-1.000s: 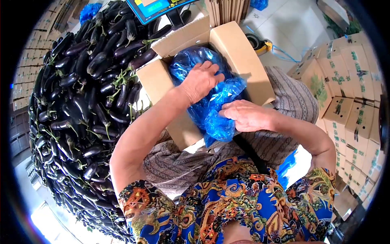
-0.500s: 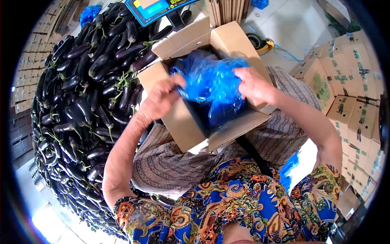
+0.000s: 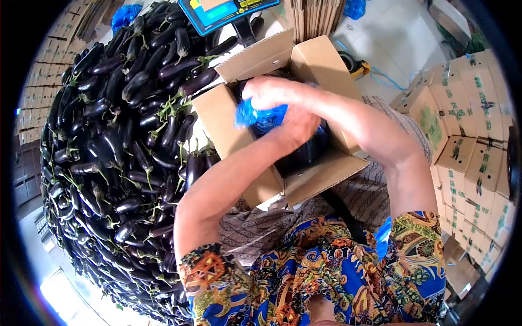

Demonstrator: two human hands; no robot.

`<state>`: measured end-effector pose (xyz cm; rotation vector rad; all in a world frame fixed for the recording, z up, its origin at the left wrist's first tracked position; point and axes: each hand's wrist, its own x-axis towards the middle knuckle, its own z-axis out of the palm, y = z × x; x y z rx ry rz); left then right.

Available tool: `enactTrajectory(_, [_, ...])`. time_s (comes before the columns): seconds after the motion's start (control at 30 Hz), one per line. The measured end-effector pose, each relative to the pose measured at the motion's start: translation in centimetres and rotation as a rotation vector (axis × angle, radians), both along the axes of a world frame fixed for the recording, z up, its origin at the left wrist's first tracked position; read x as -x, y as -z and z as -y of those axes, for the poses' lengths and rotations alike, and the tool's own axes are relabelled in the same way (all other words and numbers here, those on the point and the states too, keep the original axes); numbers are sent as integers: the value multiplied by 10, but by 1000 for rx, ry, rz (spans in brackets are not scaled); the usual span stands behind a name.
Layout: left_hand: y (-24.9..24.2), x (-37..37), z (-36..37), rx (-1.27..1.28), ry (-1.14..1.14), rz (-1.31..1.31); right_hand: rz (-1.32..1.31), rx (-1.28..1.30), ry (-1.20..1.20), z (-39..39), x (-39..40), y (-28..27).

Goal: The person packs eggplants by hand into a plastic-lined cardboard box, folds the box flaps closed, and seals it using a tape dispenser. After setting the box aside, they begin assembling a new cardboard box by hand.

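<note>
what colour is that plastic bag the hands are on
The plastic bag is bright blue; the head view shows it best.

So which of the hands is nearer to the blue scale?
Right. The right hand is over the box, on the side toward the blue scale; the left hand is lower in view, farther off.

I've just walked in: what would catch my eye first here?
A large heap of glossy, dark purple eggplants filling much of the left side would likely catch your eye first. At the centre, the bare left hand and bare right hand are crossed over translucent blue plastic in an open brown cardboard box. Along the right edge stand stacked brown cardboard cartons with green print.
</note>
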<state>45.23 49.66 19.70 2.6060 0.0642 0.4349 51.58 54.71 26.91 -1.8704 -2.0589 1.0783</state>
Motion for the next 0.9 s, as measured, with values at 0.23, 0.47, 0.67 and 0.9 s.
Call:
enactTrajectory(0.23, [-26, 35, 51, -619, 151, -300, -276, -659, -198, 82, -1, 20])
enactTrajectory(0.47, [-168, 46, -7, -81, 395, -693, 401, -497, -220, 131, 22, 85])
enactTrajectory(0.67, [-104, 18, -59, -71, 9, -453, 854, -815, -416, 153, 19, 21])
enactTrajectory(0.9, [-45, 13, -82, 33, -16, -311, 577, -749, -407, 185, -10, 59])
